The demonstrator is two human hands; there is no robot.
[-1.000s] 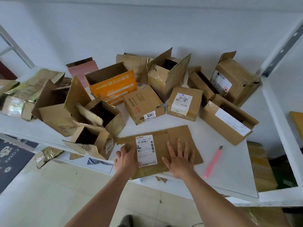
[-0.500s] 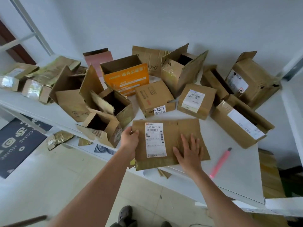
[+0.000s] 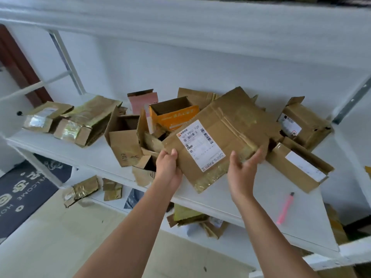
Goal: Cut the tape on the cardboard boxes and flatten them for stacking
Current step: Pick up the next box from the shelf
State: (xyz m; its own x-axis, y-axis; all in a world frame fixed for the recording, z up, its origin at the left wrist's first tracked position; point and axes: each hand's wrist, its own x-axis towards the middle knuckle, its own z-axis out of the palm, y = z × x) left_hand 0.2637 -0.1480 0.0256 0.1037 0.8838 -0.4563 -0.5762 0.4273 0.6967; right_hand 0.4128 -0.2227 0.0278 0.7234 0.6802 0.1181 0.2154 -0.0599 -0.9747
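A flattened brown cardboard box (image 3: pixel 226 131) with a white shipping label is lifted off the white shelf (image 3: pixel 251 199) and tilted up to the right. My left hand (image 3: pixel 168 167) grips its lower left edge, thumb on top. My right hand (image 3: pixel 244 167) holds its lower right edge, fingers curled under the taped side. Behind it stand several open boxes, among them an orange one (image 3: pixel 174 115) and a labelled brown one (image 3: pixel 303 125). A pink box cutter (image 3: pixel 285 208) lies on the shelf at the right, apart from both hands.
Flattened taped boxes (image 3: pixel 80 121) lie stacked at the shelf's left end. Another shelf board (image 3: pixel 180 23) runs overhead. Cardboard scraps (image 3: pixel 84 189) lie on the lower shelf and floor. A dark doormat (image 3: pixel 22 189) is at the left.
The flattened box lay on the shelf under both hands; now both hands have gripped its edges and lifted it, tilted up and to the right. The camera has swung upward and left.
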